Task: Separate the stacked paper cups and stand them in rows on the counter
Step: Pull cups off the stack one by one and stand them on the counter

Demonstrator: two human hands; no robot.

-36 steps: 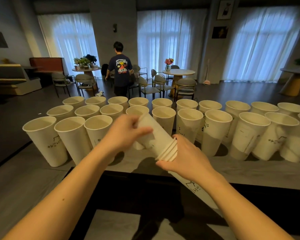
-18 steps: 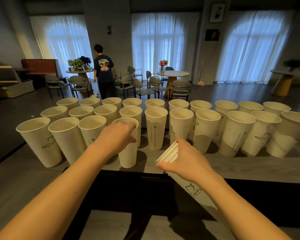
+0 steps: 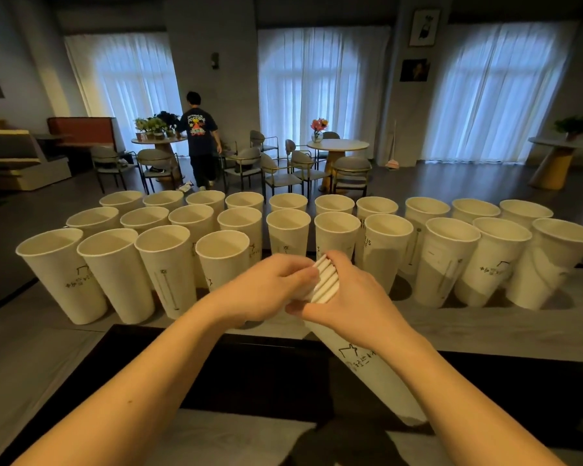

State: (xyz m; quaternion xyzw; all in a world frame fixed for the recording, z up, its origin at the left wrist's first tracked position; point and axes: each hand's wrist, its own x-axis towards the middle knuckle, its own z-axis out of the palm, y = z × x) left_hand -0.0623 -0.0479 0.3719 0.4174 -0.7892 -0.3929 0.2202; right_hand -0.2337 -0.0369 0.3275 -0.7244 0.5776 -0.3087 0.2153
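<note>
On the counter [image 3: 485, 334]: white paper cups stand upright in three rows, open mouths up.
Stack [image 3: 367, 361]: nested cups, tilted, rims toward the rows, base toward the person; it lies over the counter's near edge and the dark recess behind it.
Change: half a second ago the left hand was setting a single cup down at the left of the stack; that cup [image 3: 224, 260] now stands alone as fourth in the near row, and the hand has come back to the stack.
Left hand [image 3: 270, 290]: fingers closed on the stack's topmost rim.
Right hand [image 3: 350, 297]: clasped round the stack just below the rims.
Materials: cups smooth, matte, tapered, with rolled lips and small dark printed marks; counter grey, faintly grained.
</note>
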